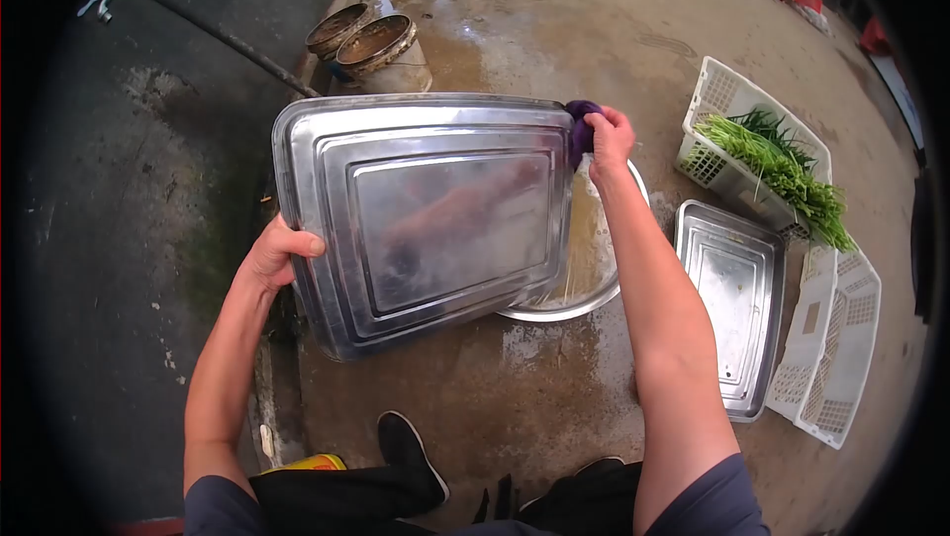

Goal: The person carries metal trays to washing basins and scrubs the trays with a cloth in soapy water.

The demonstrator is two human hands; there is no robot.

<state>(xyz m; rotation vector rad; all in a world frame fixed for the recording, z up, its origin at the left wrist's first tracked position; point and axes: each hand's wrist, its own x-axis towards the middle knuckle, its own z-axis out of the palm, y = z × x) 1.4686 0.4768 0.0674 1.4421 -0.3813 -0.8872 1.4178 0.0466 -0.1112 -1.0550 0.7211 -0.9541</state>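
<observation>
A large rectangular metal tray [450, 229] is held up in front of me, its stepped face toward me and tilted. My left hand [280, 251] grips its left edge, thumb on the near side and the other fingers hidden behind. At the upper right corner, my right hand [612, 138] is closed on a dark purple cloth [582, 130] pressed against the rim. Behind and below the tray stands a wide round metal basin [633, 190] with cloudy water in it, partly covered from view.
Another metal tray [730, 308] lies on the wet ground at right. Beside it are a white plastic crate [705, 165] of green vegetables and a further white crate [826, 338]. Two dirty buckets [411, 66] stand by the wall, below a tap [104, 1] on a pipe.
</observation>
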